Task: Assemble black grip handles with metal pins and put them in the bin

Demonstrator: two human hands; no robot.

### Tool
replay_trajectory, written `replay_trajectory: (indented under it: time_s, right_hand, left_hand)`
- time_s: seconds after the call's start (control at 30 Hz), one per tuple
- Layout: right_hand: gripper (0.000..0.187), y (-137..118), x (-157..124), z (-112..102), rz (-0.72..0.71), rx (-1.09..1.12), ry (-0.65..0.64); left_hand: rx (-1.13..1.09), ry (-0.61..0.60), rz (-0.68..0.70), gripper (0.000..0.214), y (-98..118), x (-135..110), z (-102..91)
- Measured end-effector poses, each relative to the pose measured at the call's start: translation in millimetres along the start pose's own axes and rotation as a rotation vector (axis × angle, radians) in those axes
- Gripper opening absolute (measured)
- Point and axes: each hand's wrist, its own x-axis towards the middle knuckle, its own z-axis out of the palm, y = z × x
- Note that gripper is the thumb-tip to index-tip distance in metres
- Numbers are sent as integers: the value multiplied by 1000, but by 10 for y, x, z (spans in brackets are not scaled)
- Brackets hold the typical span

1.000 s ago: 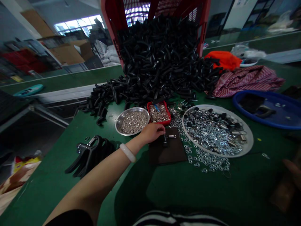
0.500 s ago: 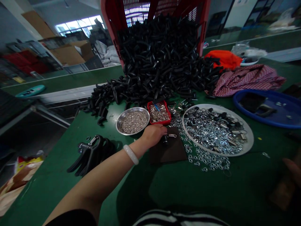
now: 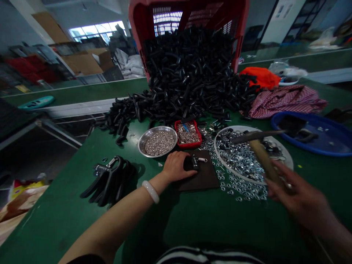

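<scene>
My left hand is closed around a black handle part and steadies it on a dark square pad. A small metal spring sticks out from the part's right side. On the right, my right hand grips the wooden handle of a hammer, slightly blurred. The hammer's dark head is raised over the white tray of nuts, springs and other metal pieces. Close beyond my left hand stand a steel bowl of small rivets and a red box of metal pins.
A red crate at the back spills a heap of black handle parts onto the green table. Assembled black handles lie at left. Loose nuts are scattered beside the white tray. A blue tray and checked cloth are at right.
My right hand has come in from the right edge with the hammer raised. My left hand has shifted slightly nearer and now holds the black part from its left side.
</scene>
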Motion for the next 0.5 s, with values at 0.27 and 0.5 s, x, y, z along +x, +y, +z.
replay_trajectory:
  time_s: [0.27, 0.5]
  right_hand:
    - [55, -492, 275, 515, -552, -316, -252]
    - [58, -679, 301, 392, -599, -309, -100]
  left_hand:
    - [-24, 61, 7, 59, -32, 54, 48]
    - [-15, 68, 16, 62, -60, 80, 59]
